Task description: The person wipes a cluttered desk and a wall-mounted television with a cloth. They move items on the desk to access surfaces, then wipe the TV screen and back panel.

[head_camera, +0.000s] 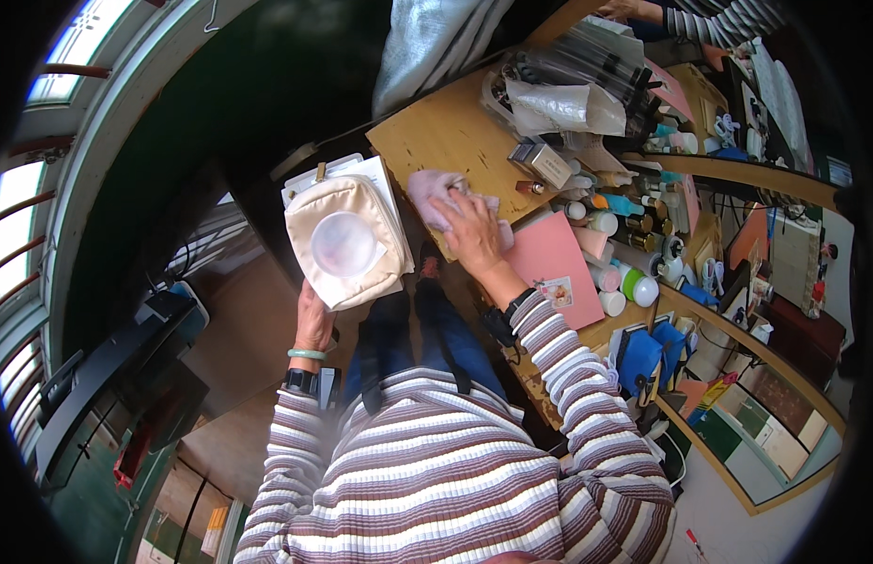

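Note:
From below, my left hand (314,319) supports a stack of things, its fingers mostly hidden beneath. A cream zippered pouch (317,206) lies on top of white sheets and what looks like a clipboard (352,163). On the pouch rests a round translucent plastic container or lid (344,244). My right hand (472,231) presses down on a crumpled pale pink cloth (428,189), its fingers spread over the folds. The cloth lies along the near edge of the wooden dressing table (436,134).
Beside my right forearm, a pink folder (546,257) lies on the table. Several cosmetic bottles and tubes (604,224) crowd before the mirror (754,233). A small box (539,162) and plastic-wrapped items (563,106) sit farther back. A monitor (126,366) stands at left.

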The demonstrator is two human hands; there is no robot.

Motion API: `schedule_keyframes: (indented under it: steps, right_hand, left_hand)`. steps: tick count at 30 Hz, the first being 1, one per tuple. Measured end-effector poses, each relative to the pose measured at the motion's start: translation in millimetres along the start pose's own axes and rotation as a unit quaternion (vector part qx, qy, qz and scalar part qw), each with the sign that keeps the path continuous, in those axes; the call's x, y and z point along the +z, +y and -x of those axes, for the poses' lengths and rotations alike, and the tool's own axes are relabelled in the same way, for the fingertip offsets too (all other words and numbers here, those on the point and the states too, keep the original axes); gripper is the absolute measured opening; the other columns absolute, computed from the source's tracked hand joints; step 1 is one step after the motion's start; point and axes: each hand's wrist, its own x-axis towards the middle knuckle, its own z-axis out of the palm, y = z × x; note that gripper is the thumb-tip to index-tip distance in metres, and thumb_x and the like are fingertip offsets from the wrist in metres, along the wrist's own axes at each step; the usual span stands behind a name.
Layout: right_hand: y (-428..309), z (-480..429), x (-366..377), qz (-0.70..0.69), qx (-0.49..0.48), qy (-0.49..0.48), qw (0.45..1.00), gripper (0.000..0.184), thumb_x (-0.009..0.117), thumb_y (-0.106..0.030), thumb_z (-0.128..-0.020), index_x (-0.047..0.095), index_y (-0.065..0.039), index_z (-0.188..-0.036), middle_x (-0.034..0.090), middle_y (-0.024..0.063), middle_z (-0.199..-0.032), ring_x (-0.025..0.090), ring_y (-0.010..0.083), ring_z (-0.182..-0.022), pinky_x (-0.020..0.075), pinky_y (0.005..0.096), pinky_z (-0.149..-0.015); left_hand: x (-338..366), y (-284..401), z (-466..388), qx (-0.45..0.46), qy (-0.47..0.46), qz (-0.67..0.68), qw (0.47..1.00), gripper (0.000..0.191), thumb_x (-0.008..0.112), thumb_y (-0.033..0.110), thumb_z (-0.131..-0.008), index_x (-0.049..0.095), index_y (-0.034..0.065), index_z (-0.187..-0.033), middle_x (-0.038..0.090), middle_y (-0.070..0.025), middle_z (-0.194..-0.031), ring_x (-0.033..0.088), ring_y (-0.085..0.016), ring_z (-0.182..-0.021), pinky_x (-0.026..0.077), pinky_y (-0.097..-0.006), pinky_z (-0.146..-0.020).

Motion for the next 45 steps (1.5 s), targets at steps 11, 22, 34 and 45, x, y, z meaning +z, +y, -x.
schedule_keyframes:
  steps: [11, 22, 34, 45]
  right_hand:
    - [7, 41, 10, -0.068, 0.085, 0.069, 0.992, 0.07, 0.069, -0.004, -0.072, 0.057, -0.024, -0.138, 0.05, 0.0145, -0.142, 0.044, 0.0372, -0.126, 0.039, 0.0464, -0.108]
    - [51, 64, 4, -0.107, 0.255, 0.201, 0.94, 0.061, 0.062, -0.004, -0.08, 0.051, -0.001, -0.14, 0.039, 0.0267, -0.144, 0.043, 0.0452, -0.128, 0.0363, 0.0476, -0.11]
    - [1, 110, 8, -0.222, 0.173, -0.038, 0.959, 0.051, 0.065, -0.012, -0.079, 0.066, -0.018, -0.131, 0.053, 0.016, -0.136, 0.052, 0.0415, -0.121, 0.0472, 0.0467, -0.102]
    - [8, 112, 18, -0.177, 0.182, -0.013, 0.967, 0.057, 0.068, -0.01, -0.077, 0.062, -0.018, -0.134, 0.054, 0.0102, -0.136, 0.056, 0.0361, -0.118, 0.0518, 0.0444, -0.095]
  left_hand:
    - [69, -4, -37, -0.016, -0.066, -0.011, 0.998, 0.049, 0.061, 0.017, -0.099, 0.043, 0.0042, -0.143, 0.056, -0.0062, -0.136, 0.058, -0.019, -0.123, 0.048, -0.0331, -0.104]
    - [134, -35, -79, -0.045, -0.075, -0.011, 0.996, 0.044, 0.063, 0.025, -0.098, 0.047, 0.007, -0.136, 0.059, -0.0076, -0.132, 0.06, -0.023, -0.12, 0.049, -0.0442, -0.101]
    - [171, -57, -86, -0.064, -0.007, -0.107, 0.992, 0.037, 0.063, 0.026, -0.097, 0.052, 0.0039, -0.124, 0.061, -0.0073, -0.108, 0.062, -0.018, -0.097, 0.055, -0.0424, -0.086]
    - [194, -42, -90, -0.014, 0.018, -0.544, 0.839, 0.047, 0.064, 0.042, -0.092, 0.069, -0.0052, -0.095, 0.068, -0.0136, -0.066, 0.067, -0.022, -0.057, 0.055, -0.0344, -0.06]
